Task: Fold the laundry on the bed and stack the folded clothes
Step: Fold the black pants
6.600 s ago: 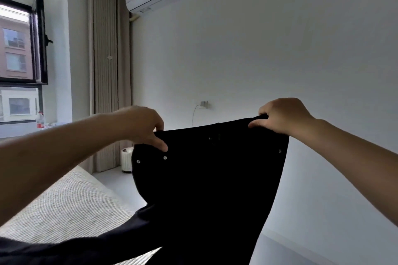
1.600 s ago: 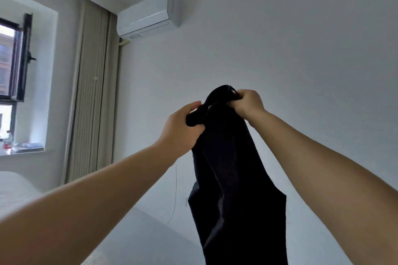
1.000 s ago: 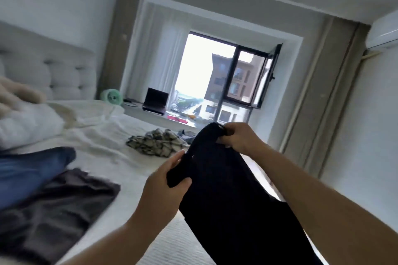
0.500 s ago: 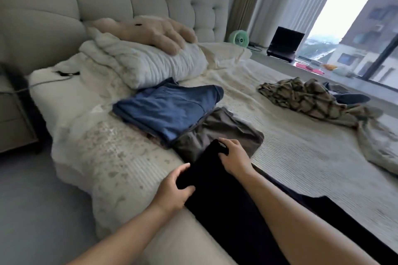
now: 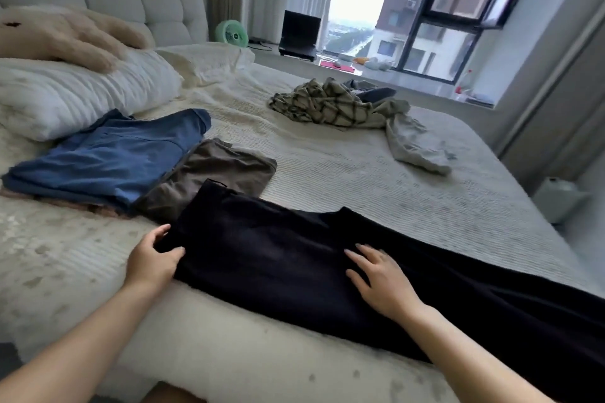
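Your bed point(image 5: 343, 173), covered in a cream ribbed spread, carries long black trousers point(image 5: 294, 258) laid flat along its near edge. Just beyond their waistband lies a folded brown garment point(image 5: 226, 170), with a folded blue garment point(image 5: 111, 157) touching it toward the headboard. A white ribbed pillow point(image 5: 72, 91) sits at the head end. A crumpled checked shirt point(image 5: 324, 106) lies near the far edge.
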